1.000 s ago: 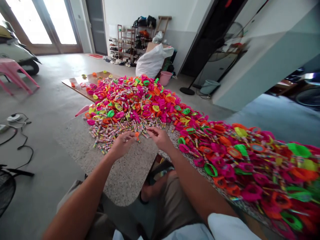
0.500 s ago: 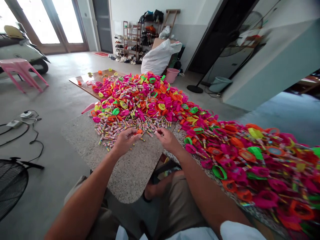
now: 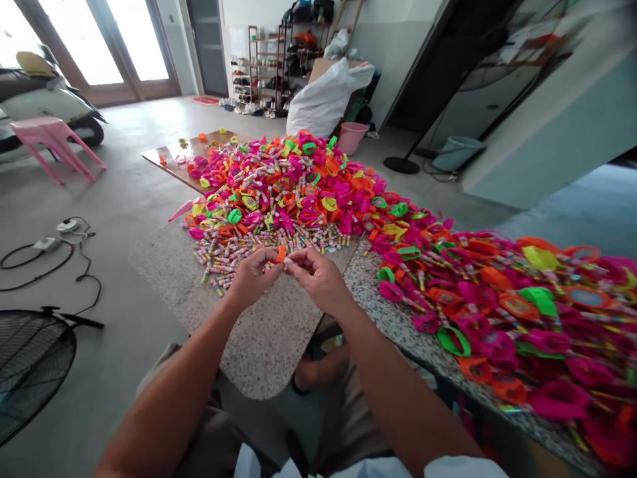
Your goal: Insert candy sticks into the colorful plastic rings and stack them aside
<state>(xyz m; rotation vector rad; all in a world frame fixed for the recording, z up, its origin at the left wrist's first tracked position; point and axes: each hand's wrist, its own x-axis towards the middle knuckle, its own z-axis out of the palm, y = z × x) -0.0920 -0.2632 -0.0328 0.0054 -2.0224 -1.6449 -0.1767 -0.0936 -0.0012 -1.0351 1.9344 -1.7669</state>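
My left hand (image 3: pixel 249 280) is closed on an orange toy watch (image 3: pixel 281 253), pinching it between thumb and fingers. Right beside it, the fingertips of my right hand (image 3: pixel 322 282) are pressed together at the watch's edge; a small pale thing seems to be between them, too small to name. Both hands are just above a speckled stone tabletop (image 3: pixel 266 352). Beyond them lie many small, striped, wrapped candy rolls (image 3: pixel 212 255). Behind these rises a big heap of pink, orange, yellow and green toy watches (image 3: pixel 298 172), mixed with more rolls.
More toy watches (image 3: pixel 497 312) cover the stone surface to the right. A black fan (image 3: pixel 34 372) and a power strip with cables (image 3: pixel 47 243) are on the floor at left. Farther back are a pink stool (image 3: pixel 50 136), a white sack (image 3: pixel 318 99) and a pink bucket (image 3: pixel 352 138).
My right hand has moved left and now meets the orange toy watch in my left hand. The view has shifted slightly; the heaps look the same.
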